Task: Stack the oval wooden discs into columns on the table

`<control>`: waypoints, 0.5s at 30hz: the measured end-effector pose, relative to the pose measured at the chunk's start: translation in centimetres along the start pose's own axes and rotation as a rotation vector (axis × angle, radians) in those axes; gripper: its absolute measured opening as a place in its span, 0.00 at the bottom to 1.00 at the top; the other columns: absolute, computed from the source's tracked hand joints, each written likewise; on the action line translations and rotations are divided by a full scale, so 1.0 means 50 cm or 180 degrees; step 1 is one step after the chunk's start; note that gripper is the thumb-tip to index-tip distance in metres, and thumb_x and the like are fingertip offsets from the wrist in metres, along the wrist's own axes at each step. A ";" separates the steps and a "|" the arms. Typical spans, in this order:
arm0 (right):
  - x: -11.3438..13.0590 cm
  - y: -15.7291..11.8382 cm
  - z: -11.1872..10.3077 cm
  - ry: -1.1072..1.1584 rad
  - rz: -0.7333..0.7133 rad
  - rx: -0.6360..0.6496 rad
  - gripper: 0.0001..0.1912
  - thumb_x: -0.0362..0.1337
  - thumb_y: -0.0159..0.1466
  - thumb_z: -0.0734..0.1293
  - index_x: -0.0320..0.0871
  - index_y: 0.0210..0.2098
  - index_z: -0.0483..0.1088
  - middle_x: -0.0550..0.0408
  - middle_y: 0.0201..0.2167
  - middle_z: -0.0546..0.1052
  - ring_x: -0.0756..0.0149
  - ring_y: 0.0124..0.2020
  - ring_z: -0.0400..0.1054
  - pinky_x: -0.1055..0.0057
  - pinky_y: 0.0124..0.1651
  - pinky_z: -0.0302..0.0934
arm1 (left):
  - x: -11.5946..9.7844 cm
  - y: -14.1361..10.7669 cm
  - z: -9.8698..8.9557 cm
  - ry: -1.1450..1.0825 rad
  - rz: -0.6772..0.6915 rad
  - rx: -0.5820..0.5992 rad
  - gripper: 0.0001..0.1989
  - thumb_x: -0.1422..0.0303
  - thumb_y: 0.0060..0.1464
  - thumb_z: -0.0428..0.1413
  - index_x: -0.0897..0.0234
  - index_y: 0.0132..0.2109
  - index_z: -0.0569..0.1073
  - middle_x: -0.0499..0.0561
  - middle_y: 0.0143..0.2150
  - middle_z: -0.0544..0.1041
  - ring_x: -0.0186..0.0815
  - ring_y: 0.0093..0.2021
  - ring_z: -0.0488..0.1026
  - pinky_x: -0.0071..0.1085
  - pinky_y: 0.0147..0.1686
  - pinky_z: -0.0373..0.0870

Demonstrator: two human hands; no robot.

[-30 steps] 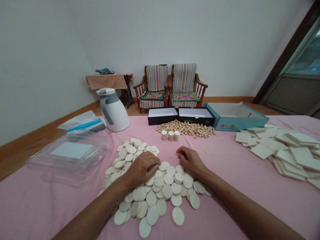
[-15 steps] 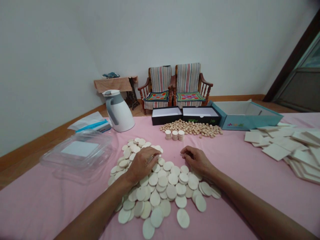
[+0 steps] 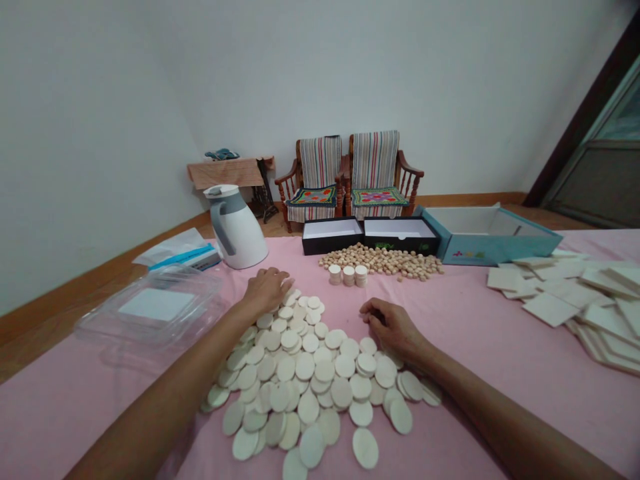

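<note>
A wide pile of pale round wooden discs (image 3: 305,367) spreads over the pink cloth (image 3: 500,373) between my arms. My left hand (image 3: 267,287) lies at the far left edge of the pile, fingers apart, touching the discs there. My right hand (image 3: 387,323) rests on the cloth by the pile's right side, its fingers curled inward; whether anything small is between them is hidden. Beyond the hands stand three short stacks of discs (image 3: 348,275) in a row, just in front of a heap of small wooden beads (image 3: 383,260).
Left: a clear plastic container (image 3: 150,307), a blue and white packet (image 3: 187,257) and a white jug (image 3: 237,230). Behind the beads: two black boxes (image 3: 333,245) and a blue box (image 3: 493,250). Right: piled square wooden boards (image 3: 553,307). Two chairs stand by the wall.
My left hand has moved away and to the left, from the middle of the pile to its far edge, uncovering discs. My right hand has stayed nearly in place.
</note>
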State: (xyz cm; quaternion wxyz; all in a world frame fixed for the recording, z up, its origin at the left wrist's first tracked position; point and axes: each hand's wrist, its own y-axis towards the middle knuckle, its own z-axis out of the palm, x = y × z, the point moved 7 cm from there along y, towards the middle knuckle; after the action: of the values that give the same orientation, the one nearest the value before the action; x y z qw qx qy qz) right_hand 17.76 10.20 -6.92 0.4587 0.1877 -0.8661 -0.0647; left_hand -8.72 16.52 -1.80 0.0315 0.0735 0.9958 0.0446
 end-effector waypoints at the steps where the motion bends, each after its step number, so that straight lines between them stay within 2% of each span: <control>1: 0.001 0.000 0.000 -0.0002 -0.0003 -0.0003 0.09 0.30 0.57 0.58 0.42 0.33 0.68 0.56 0.27 0.74 0.68 0.27 0.66 0.74 0.30 0.58 | 0.019 0.009 0.004 0.0065 -0.0187 0.0069 0.21 0.57 0.61 0.41 0.61 0.50 0.71 0.62 0.52 0.70 0.53 0.52 0.65 0.50 0.44 0.64; 3: 0.003 0.000 -0.001 -0.0005 0.0009 -0.0004 0.08 0.31 0.57 0.58 0.42 0.33 0.68 0.56 0.25 0.73 0.69 0.26 0.65 0.74 0.29 0.57 | 0.042 0.018 0.014 0.0160 -0.0429 0.0201 0.23 0.55 0.61 0.40 0.62 0.48 0.72 0.63 0.49 0.71 0.53 0.50 0.66 0.48 0.42 0.65; 6: 0.008 -0.001 -0.002 -0.0009 0.0026 0.0018 0.08 0.31 0.58 0.58 0.42 0.33 0.68 0.56 0.25 0.73 0.69 0.25 0.64 0.74 0.28 0.56 | 0.037 0.020 0.028 0.0223 -0.0463 0.0311 0.24 0.53 0.60 0.40 0.63 0.48 0.71 0.63 0.47 0.71 0.50 0.48 0.68 0.44 0.41 0.65; 10: 0.011 -0.001 -0.004 -0.0022 0.0054 0.0024 0.08 0.31 0.57 0.58 0.42 0.33 0.68 0.55 0.26 0.73 0.68 0.26 0.65 0.73 0.29 0.57 | -0.008 0.012 0.034 0.0256 -0.0230 0.0302 0.22 0.54 0.60 0.39 0.64 0.47 0.70 0.62 0.46 0.71 0.50 0.46 0.69 0.43 0.40 0.66; 15: 0.007 0.000 -0.003 -0.0022 0.0030 0.0024 0.09 0.31 0.57 0.58 0.41 0.34 0.68 0.54 0.27 0.74 0.68 0.27 0.66 0.73 0.31 0.58 | -0.079 -0.010 0.028 0.0171 0.0330 0.0283 0.16 0.60 0.61 0.42 0.64 0.43 0.70 0.58 0.41 0.72 0.44 0.43 0.70 0.38 0.40 0.65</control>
State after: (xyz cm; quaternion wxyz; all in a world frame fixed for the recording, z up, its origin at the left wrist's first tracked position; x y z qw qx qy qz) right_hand 17.71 10.07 -6.57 0.4554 0.1852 -0.8688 -0.0599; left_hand -4.79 15.58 -3.02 -0.0009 0.1250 0.9921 0.0038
